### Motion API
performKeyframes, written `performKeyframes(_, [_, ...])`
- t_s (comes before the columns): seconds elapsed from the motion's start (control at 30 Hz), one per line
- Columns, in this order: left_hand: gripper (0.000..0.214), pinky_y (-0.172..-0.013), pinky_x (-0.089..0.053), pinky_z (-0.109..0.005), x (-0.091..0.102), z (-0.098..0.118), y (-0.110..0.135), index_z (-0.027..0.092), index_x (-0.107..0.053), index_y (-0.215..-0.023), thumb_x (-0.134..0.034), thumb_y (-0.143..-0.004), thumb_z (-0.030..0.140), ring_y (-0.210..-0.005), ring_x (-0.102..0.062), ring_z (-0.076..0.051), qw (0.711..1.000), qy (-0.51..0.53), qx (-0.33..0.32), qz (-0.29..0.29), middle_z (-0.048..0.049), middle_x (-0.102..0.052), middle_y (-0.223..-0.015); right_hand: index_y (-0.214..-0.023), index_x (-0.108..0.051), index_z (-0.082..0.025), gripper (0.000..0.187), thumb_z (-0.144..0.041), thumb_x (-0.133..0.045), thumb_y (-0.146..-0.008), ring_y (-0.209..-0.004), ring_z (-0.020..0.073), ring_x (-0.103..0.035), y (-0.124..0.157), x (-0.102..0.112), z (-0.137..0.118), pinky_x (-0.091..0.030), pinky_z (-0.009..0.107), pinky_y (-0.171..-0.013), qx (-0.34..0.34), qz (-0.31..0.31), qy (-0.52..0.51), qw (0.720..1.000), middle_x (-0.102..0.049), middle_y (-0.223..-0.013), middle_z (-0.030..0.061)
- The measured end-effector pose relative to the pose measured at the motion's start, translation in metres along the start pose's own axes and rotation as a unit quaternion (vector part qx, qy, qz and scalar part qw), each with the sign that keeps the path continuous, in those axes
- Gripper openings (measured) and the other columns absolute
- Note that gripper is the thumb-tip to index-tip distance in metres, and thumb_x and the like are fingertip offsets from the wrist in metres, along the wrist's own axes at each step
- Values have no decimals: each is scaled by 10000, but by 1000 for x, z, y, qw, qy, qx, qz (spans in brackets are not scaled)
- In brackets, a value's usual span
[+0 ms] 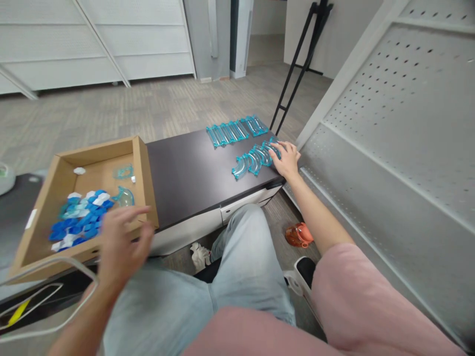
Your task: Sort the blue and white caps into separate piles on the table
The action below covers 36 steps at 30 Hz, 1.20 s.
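My right hand (pixel 286 159) is at the right end of a row of curved clear track pieces (pixel 255 160) with turquoise ends. Its thumb and fingers close around the last curved piece (pixel 273 144), partly covering it. Behind that row, straight clear track pieces (pixel 227 133) lie side by side, with a smaller group of straight pieces (pixel 255 125) at their right. My left hand (pixel 126 242), blurred by motion, hovers over the near right edge of the cardboard box (pixel 143 168). Its fingers are apart and nothing shows in them.
Inside the box are blue, white and pale turquoise pieces (pixel 87 215), plus a clear curved part (pixel 125 197). The dark cabinet top (pixel 178 173) carries everything. A perforated panel (pixel 401 123) stands close on the right; an orange bottle (pixel 297 235) is on the floor.
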<state>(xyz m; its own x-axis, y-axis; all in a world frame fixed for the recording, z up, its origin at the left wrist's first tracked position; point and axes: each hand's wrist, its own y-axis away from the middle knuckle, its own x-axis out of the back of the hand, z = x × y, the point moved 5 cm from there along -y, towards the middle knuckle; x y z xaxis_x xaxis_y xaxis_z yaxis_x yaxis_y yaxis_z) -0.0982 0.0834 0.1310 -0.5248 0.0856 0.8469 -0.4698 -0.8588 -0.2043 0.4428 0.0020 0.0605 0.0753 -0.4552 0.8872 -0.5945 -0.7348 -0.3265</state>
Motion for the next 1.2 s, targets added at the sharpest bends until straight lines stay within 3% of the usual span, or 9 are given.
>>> performKeyframes(0.07, [397, -1375, -569, -744, -44, 45, -13, 524, -834, -1420, -649, -1095, 394, -1504, -724, -413, 992, 54, -109, -32, -77, -845, -1391, -1633, -813, -357, 540, -547, -532, -1212, -1663, 416, -488, -1, -3, 5, -386, 670, -1382, 2, 13, -21, 1000, -691, -1766, 119])
performKeyframes(0.13, [470, -1438, -530, -675, -93, 94, -38, 480, -809, -1504, -532, -1136, 387, -1642, -649, -361, 968, 95, -214, -90, -67, -816, -1562, -1605, -835, -361, 522, -550, -581, -1191, -1637, 418, -516, -2, -6, 7, -404, 678, -1379, 15, 15, -36, 999, -719, -1733, 117])
performKeyframes(0.2, [537, -1494, -469, -613, -133, 131, -73, 387, -777, -1586, -447, -1164, 354, -1759, -536, -320, 956, 91, -257, -111, -67, -731, -1732, -1595, -849, -368, 509, -545, -627, -1172, -1624, 421, -529, -2, -9, 8, -414, 685, -1379, 33, 8, -42, 999, -726, -1725, 115])
performKeyframes(0.27, [567, -1519, -420, -600, -164, 156, -106, 297, -736, -1658, -442, -1174, 334, -1835, -428, -321, 944, 65, -289, -148, -69, -627, -1859, -1598, -853, -388, 498, -529, -660, -1160, -1628, 425, -524, -2, -10, 7, -421, 697, -1377, 52, 0, -43, 998, -704, -1757, 103])
performKeyframes(0.37, [585, -1507, -411, -604, -191, 172, -137, 251, -686, -1724, -490, -1180, 345, -1847, -401, -340, 928, 13, -317, -195, -85, -576, -1906, -1562, -879, -421, 457, -490, -680, -1156, -1642, 424, -513, -3, -11, 5, -428, 702, -1375, 70, -14, -47, 996, -675, -1799, 74])
performKeyframes(0.47, [585, -1439, -482, -611, -203, 173, -145, 263, -687, -1736, -559, -1177, 377, -1803, -456, -371, 927, -24, -321, -194, -116, -599, -1883, -1526, -901, -426, 432, -446, -679, -1156, -1640, 412, -528, -4, -12, 4, -430, 688, -1383, 68, -29, -48, 996, -705, -1771, 63])
performKeyframes(0.63, [496, -1336, -534, -615, -205, 172, -137, 331, -771, -1637, -589, -1184, 422, -1639, -584, -412, 942, -53, -291, -159, -97, -620, -1864, -1542, -894, -416, 449, -419, -682, -1146, -1637, 407, -537, -4, -12, 3, -431, 680, -1384, 68, -35, -51, 996, -716, -1758, 69])
performKeyframes(0.83, [494, -1304, -509, -619, -204, 176, -137, 347, -745, -1634, -628, -1164, 441, -1611, -567, -421, 954, -85, -249, -147, -76, -618, -1866, -1508, -907, -415, 448, -418, -708, -1107, -1616, 431, -531, -2, -10, 2, -442, 710, -1354, 64, -28, -56, 996, -727, -1732, 77])
performKeyframes(1.2, [337, -1247, -558, -614, -209, 177, -134, 330, -813, -1437, -594, -1183, 358, -1595, -602, -401, 968, -76, -209, -112, -46, -625, -1870, -1598, -861, -413, 553, -346, -655, -1089, -1627, 429, -524, -1, -8, 2, -433, 700, -1379, 55, -34, -35, 997, -686, -1775, 74])
